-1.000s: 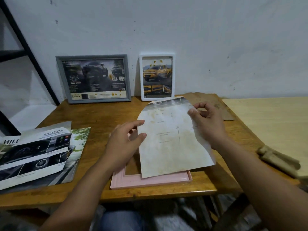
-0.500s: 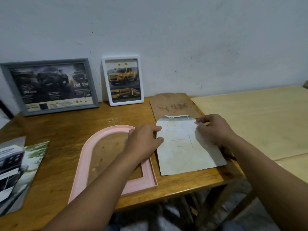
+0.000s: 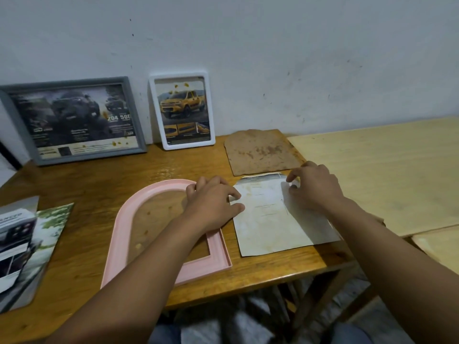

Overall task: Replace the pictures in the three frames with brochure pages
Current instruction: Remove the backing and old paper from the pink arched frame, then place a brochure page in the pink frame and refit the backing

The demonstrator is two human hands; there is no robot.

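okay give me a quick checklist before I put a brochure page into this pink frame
1. Pink arched frame emptied, table visible through it: ok.
2. Old stained sheet flat on the table, outside the frame: ok.
3. Hands free: not ok; left hand and right hand are on the sheet.
4. Brochures within reach at the left: ok.
5. Brown backing board at hand: ok.
6. Page cut to the arch: cannot tell.
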